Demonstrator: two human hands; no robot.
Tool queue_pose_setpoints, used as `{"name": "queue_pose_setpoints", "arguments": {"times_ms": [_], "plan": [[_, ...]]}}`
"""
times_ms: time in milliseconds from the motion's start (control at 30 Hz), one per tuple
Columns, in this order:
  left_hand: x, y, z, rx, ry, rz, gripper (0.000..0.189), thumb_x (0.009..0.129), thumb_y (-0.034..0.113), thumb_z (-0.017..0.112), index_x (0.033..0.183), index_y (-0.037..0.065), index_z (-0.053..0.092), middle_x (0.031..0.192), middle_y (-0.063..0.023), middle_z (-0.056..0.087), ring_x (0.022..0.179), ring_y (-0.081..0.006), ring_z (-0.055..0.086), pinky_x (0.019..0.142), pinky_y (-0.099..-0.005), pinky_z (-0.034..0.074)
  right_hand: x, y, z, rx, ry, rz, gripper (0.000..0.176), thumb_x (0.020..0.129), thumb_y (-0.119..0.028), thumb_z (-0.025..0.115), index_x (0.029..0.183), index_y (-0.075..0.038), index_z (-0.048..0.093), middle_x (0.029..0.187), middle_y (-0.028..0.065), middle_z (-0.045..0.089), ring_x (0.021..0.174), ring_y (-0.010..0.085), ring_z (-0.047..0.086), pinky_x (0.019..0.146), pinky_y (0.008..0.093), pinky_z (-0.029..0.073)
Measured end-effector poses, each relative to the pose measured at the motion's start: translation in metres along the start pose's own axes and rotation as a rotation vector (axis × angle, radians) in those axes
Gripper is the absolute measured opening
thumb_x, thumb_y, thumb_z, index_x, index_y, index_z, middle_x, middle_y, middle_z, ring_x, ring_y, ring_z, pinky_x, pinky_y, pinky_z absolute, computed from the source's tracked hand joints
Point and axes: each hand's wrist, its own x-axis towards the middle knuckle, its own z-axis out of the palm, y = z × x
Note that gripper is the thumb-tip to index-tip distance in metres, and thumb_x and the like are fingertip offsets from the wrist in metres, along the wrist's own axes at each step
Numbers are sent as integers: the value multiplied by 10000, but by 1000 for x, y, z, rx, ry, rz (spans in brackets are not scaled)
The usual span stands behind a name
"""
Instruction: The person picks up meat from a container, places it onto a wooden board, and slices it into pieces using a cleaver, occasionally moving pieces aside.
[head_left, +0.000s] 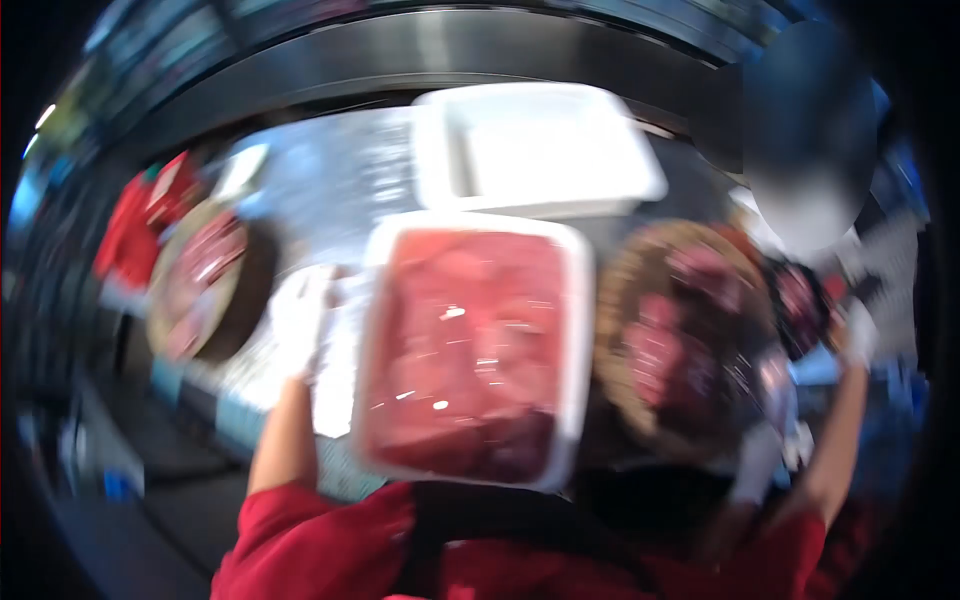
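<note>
My left hand (pixel 303 315), in a white glove, lies over a white sheet left of a white tub (pixel 581 350) full of wet red meat (pixel 470 350). Motion blur smears its fingers, and a gap separates it from the tub. On the far right my right hand (pixel 858 335), also gloved in white, is beside dark meat (pixel 798 300); a dark shape shows just above it, too blurred to name. Between tub and right hand stands a round wooden block (pixel 620 345) with chunks of red meat (pixel 655 350) on it.
An empty-looking white tub (pixel 540 150) stands behind the full one. At left, another round block (pixel 245 310) holds meat, near red bags (pixel 128 230). A person (pixel 810 140) is at upper right. Another white-gloved hand (pixel 760 455), its owner unclear, is below the right block.
</note>
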Motion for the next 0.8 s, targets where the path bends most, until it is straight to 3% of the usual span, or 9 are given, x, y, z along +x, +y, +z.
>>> {"name": "queue_pose_setpoints", "arguments": {"times_ms": [67,100,133,167,267,433,500,667,800], "plan": [[-14,-15,-10,-119,11,-75,317,964,290,566,957,54,777,837,-88,682,713,-156,586,720,-324,470,16,-15,0,377,-68,130,328,979,-351,559,1134,-77,649,1052,64,675,969,170,652,874,305,512],[-19,-18,-18,-239,-1,-192,297,962,279,574,964,63,777,836,-70,683,723,-142,587,726,-316,472,35,-20,-15,315,-398,172,304,983,-340,554,1134,-96,652,1053,35,666,954,150,640,869,296,495],[-20,-36,-20,-420,5,-202,263,979,251,582,973,63,766,830,-31,679,727,-114,582,725,-290,474,72,-15,-41,297,-360,158,330,979,-355,562,1139,-82,657,998,3,653,884,120,616,797,282,484],[-21,-64,-21,-548,-35,-261,231,1002,214,581,999,54,747,835,-5,678,713,-90,573,725,-266,476,-29,-67,66,348,215,-25,347,980,-346,569,1146,-56,661,950,-21,633,810,93,568,705,246,444],[-28,-103,-53,-612,-78,-211,231,1032,213,573,1039,44,731,867,-17,704,711,-63,575,741,-246,479,-165,-113,183,31,253,-575,361,982,-331,573,1172,-34,648,955,-15,634,782,80,538,671,225,410],[-50,-210,-156,-503,50,-227,216,984,204,622,1052,53,762,859,-44,737,742,-106,655,740,-278,532,-458,-194,393,302,-364,-225,121,937,-213,585,920,-97,557,719,-20,495,644,84,516,576,259,432],[-50,-250,-208,-218,291,96,196,967,178,624,1040,71,772,876,-79,750,727,-156,693,723,-310,556,-538,-195,468,293,-537,-83,100,904,-166,595,868,-99,530,648,-17,463,528,98,496,484,284,448],[-15,-354,-302,-245,463,-136,218,930,75,616,1103,37,743,1042,-94,757,976,-170,706,898,-295,525,-639,-150,603,287,-1040,111,42,890,-87,559,881,-73,521,628,-16,467,459,122,481,404,298,443],[31,-382,-323,138,316,124,260,908,167,653,1131,55,725,1014,-177,731,975,-329,697,884,-400,535,-705,-147,679,415,-943,311,35,932,-98,554,935,-64,544,667,-7,469,517,138,510,485,302,482]]}}
